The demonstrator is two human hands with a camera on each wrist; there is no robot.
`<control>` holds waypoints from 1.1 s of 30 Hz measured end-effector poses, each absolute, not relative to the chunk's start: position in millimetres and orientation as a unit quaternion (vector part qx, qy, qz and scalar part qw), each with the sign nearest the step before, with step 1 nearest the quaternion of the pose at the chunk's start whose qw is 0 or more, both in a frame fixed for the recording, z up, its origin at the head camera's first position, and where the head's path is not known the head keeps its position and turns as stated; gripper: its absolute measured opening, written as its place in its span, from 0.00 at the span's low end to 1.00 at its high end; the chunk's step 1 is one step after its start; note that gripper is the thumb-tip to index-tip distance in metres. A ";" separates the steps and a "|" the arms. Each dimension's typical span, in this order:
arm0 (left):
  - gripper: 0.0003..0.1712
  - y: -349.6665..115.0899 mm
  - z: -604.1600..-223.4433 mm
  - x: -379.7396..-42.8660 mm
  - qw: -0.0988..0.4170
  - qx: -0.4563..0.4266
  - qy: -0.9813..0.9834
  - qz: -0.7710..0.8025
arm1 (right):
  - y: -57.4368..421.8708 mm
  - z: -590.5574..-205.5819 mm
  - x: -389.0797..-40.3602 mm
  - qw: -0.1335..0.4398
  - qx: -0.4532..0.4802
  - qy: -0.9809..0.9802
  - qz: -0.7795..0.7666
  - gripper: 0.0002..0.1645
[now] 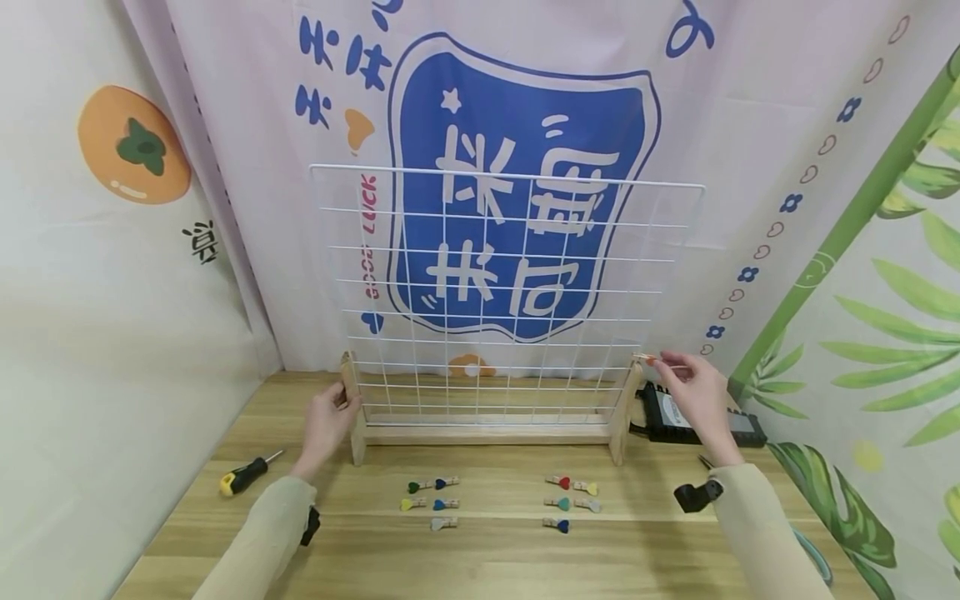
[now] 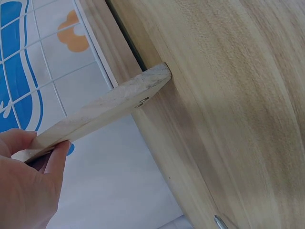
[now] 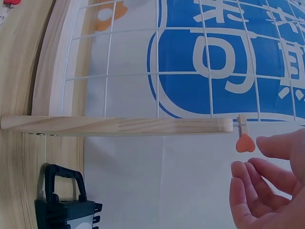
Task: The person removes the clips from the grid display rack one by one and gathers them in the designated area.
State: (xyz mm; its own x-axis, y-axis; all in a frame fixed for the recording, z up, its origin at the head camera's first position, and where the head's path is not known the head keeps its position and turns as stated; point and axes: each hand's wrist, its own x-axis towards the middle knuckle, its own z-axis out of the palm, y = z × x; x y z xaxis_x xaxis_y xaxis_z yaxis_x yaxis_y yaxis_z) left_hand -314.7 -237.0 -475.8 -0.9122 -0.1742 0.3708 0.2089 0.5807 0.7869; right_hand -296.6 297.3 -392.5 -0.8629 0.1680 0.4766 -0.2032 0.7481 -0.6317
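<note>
A white wire grid (image 1: 510, 176) stands upright in a wooden stand (image 1: 487, 435). My left hand (image 1: 328, 421) grips the stand's left post (image 2: 105, 105) near its upper end, thumb on one side and fingers on the other. A small clothespin with an orange heart (image 3: 245, 142) is clipped at the grid's edge, just past the tip of the right post (image 3: 157, 125). Beside it is my right hand (image 1: 697, 396); in the right wrist view its thumb and loosely bent fingers are parted, a small gap away from the heart.
Several heart clothespins lie on the table in a left group (image 1: 444, 504) and a right group (image 1: 557, 503). A yellow-black screwdriver (image 1: 246, 477) lies at the left. Behind my right hand sits a black device (image 1: 675, 417). Printed cloth (image 1: 525, 108) hangs behind the grid.
</note>
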 end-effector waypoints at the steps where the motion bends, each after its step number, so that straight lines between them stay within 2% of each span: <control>1: 0.06 -237.0 -476.0 -314.8 0.209 -0.011 -0.863 -0.459 | 297.4 -392.3 -297.7 0.259 0.010 -0.899 0.352 0.21; 9: 0.05 -236.8 -475.2 -313.2 0.218 -0.017 -0.861 -0.459 | 299.0 -395.1 -304.2 0.264 0.021 -0.901 0.342 0.17; 18: 0.05 -237.5 -476.2 -313.1 0.223 -0.020 -0.860 -0.458 | 301.2 -395.5 -309.7 0.260 0.025 -0.903 0.342 0.18; 26: 0.04 -235.6 -476.0 -309.7 0.259 -0.044 -0.849 -0.459 | 307.8 -392.0 -310.7 0.244 0.029 -0.908 0.339 0.18; 33: 0.04 -236.1 -474.2 -311.8 0.227 -0.016 -0.858 -0.460 | 308.4 -391.6 -311.0 0.248 0.032 -0.905 0.343 0.19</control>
State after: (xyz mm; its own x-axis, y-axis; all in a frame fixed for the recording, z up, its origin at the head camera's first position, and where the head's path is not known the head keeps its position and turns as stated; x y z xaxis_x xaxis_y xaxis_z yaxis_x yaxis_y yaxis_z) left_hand -311.8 -236.1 -474.2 -0.8968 -0.1809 0.4036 0.2360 0.5761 0.7826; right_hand -311.0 308.4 -391.6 -0.8749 0.1131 0.4709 -0.2273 0.7627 -0.6056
